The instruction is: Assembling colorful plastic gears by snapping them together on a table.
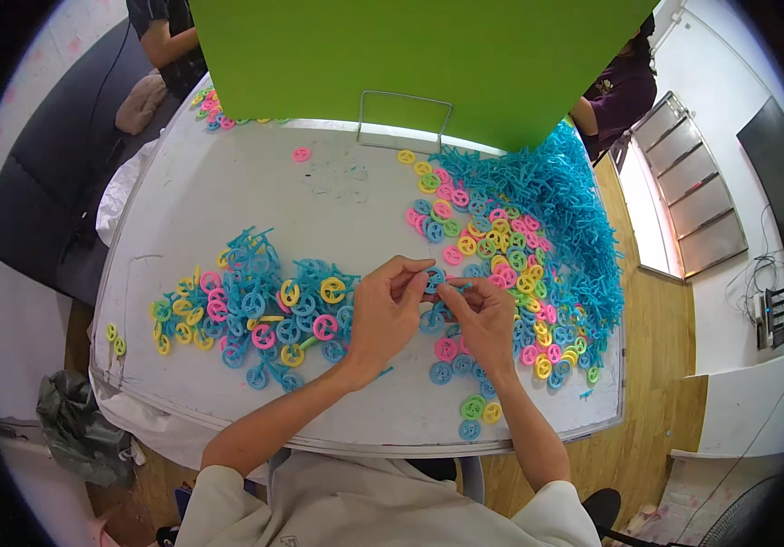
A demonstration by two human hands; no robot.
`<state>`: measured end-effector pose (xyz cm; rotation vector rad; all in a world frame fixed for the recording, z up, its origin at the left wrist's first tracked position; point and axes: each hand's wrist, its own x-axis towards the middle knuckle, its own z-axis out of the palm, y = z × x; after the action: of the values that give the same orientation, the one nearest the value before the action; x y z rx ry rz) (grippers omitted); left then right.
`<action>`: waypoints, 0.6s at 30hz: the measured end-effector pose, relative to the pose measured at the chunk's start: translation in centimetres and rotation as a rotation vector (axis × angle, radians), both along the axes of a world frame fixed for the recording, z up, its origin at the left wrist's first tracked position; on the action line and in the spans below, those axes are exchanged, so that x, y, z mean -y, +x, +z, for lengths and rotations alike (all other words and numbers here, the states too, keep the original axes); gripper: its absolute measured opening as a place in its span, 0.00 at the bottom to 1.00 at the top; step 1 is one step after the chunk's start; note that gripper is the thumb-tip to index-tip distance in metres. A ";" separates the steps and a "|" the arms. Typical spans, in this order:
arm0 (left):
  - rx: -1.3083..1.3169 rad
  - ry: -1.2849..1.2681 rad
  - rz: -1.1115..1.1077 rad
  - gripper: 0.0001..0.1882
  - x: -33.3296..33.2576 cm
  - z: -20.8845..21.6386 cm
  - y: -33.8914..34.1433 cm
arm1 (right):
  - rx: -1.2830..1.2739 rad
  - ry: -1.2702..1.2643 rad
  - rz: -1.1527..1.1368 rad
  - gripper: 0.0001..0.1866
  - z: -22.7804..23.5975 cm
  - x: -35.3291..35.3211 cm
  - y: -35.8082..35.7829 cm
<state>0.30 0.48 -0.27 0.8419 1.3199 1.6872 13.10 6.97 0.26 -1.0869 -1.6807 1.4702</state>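
In front of me, above the table, my left hand (pixel 390 308) pinches a blue spoked plastic wheel (pixel 433 279) between thumb and fingers. Close against it on the right, my right hand (pixel 485 317) is closed around a thin blue plastic stick (pixel 467 286), mostly covered by the fingers. The stick's tip seems to meet the wheel, though the fingers hide whether it sits inside. Beside my left hand lies a heap of wheels with blue sticks (pixel 255 301). Loose pink, yellow, green and blue wheels (pixel 510 242) spread beyond and beside my right hand.
A big pile of blue sticks (pixel 560 196) covers the right side of the white table (pixel 228 178). A tall green panel (pixel 410 64) with a wire frame (pixel 403 144) rises at the far side. Parts of two people show behind it, one at each side.
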 end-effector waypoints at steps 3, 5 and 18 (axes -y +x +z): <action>-0.092 0.001 0.022 0.09 0.2 0.0 0.0 | 0.013 0.032 -0.022 0.11 -0.6 0.0 -0.1; -0.064 0.016 0.024 0.09 0.2 0.0 0.2 | 0.030 0.069 -0.031 0.10 -0.7 -0.2 0.0; -0.424 -0.054 0.110 0.07 0.2 1.1 -2.4 | 0.033 -0.026 0.416 0.17 2.9 -1.0 3.0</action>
<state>-2.13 0.32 0.84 1.1566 1.7137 1.6015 16.07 8.01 3.13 -0.8075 -2.0017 1.7363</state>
